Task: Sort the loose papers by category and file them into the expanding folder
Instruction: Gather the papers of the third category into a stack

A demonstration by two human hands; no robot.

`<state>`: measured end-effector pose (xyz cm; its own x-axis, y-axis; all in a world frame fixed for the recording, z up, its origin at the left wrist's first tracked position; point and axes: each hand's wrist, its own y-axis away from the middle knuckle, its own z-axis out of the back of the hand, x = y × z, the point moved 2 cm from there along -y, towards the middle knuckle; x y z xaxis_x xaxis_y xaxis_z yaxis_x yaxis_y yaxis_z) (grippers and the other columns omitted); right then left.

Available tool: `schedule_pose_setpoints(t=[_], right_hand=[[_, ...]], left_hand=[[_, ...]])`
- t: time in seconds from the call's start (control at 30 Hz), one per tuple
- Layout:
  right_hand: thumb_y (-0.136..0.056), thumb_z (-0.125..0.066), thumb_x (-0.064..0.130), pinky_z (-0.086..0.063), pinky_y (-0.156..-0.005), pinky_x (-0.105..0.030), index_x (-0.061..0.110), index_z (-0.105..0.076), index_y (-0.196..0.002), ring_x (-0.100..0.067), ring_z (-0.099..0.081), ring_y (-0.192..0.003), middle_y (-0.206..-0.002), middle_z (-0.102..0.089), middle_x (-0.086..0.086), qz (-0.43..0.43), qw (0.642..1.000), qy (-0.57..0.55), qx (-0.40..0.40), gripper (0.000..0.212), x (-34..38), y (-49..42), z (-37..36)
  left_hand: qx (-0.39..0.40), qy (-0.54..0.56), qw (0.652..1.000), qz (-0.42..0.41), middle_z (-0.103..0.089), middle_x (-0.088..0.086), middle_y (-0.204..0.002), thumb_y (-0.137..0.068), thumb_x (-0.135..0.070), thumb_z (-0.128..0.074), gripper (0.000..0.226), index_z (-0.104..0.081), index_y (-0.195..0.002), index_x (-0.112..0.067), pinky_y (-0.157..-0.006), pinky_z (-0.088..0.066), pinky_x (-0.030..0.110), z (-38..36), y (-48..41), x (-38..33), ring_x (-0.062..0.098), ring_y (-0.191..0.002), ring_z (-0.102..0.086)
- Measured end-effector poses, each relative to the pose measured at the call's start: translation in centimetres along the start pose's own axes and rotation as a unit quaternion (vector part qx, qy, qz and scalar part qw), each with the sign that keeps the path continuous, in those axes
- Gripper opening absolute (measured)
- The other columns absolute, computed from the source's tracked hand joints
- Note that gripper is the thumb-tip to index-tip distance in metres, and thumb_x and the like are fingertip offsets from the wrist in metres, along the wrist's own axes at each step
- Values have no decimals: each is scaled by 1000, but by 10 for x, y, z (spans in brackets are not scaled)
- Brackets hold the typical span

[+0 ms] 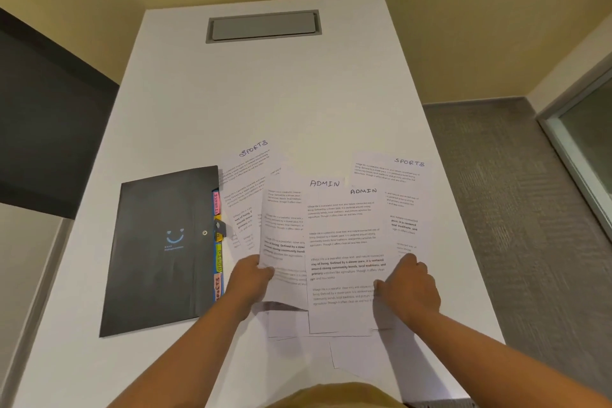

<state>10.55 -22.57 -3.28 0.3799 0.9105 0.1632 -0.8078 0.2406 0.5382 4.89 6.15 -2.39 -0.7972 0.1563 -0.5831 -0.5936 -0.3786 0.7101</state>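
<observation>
1. Fanned loose papers (404,195), headed ADMIN and SPORTS, overlap mid-bench (265,93), just right of the folder.
2. The left hand (253,278) has its grip pinching a lifted sheet (284,242) by its left edge. The right hand (409,288) pinches the front ADMIN sheet (344,242) at its right edge.
3. The black expanding folder (162,248) lies flat and closed at left, coloured tabs (217,255) along its right edge.
4. A grey hatch (263,25) sits at the far end.
</observation>
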Motion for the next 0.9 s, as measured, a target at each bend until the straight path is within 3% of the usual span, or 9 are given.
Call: schedule_pose_setpoints(t=[0.1, 0.27, 0.43, 0.5, 0.63, 0.7, 0.8, 0.9], right_hand=[[-74, -78, 39, -53, -79, -40, 12, -43, -116, -32, -61, -101, -109, -61, -9, -24, 998, -56, 26, 62, -4, -5, -1], [-80, -73, 25, -50, -81, -35, 17, -56, -104, -26, -61, -95, -107, -64, -3, -25, 990, -122, 60, 31, -11, -8, -3], [-73, -82, 36, -43, -71, -33, 13, -45, -111, -32, -61, -99, -107, -51, -6, -50, 987, -145, 38, 57, -8, 0, -4], [-73, -82, 35, -42, -70, -32, 12, -44, -107, -30, -61, -98, -100, -53, -3, -53, 985, -154, 59, 57, -6, 1, -7], [-77, -79, 33, -34, -55, -26, 17, -44, -68, -18, -52, -61, -63, -50, 4, -36, 988, -132, 74, 39, -9, 3, -8], [-78, -77, 34, -42, -61, -28, 17, -51, -77, -21, -58, -74, -77, -58, 1, -36, 989, -130, 67, 31, -11, 7, -5], [-77, -75, 39, -49, -72, -33, 22, -53, -101, -25, -61, -97, -101, -57, 0, 6, 997, -79, 21, 37, -11, 13, -4], [-80, -73, 37, -47, -73, -28, 25, -53, -105, -20, -59, -99, -104, -53, 2, 71, 994, -73, 42, 35, -10, 20, -11]], left_hand=[[48, 37, 997, 44, -68, 10, -111, -91, 0, -54, 28, -64, -115, -6, -59, -52, 24, -6, 9, 4, 19, -85, -64], [59, 55, 996, 47, -67, 11, -115, -93, 1, -54, 29, -63, -120, -5, -53, -50, 18, -12, 16, 11, 16, -80, -64], [65, 58, 995, 46, -67, 10, -112, -94, -1, -55, 29, -62, -123, -5, -51, -50, 15, -15, 22, 20, 12, -80, -64], [69, 57, 995, 43, -67, 8, -108, -95, -2, -55, 29, -62, -123, -5, -51, -51, 15, -17, 24, 23, 11, -80, -64], [75, 62, 994, 41, -67, 9, -110, -95, 0, -54, 28, -61, -122, -6, -53, -52, 16, -21, 28, 25, 12, -80, -65], [79, 70, 994, 40, -68, 10, -111, -95, -1, -55, 28, -62, -121, -7, -55, -53, 19, -22, 29, 24, 15, -81, -66], [94, 107, 989, 42, -71, 7, -107, -92, -4, -60, 22, -66, -113, -10, -56, -56, 25, -27, 32, 22, 20, -84, -69], [96, 151, 983, 41, -74, 2, -102, -86, -11, -71, 18, -71, -101, -20, -75, -60, 35, -35, 32, 21, 21, -89, -71]])
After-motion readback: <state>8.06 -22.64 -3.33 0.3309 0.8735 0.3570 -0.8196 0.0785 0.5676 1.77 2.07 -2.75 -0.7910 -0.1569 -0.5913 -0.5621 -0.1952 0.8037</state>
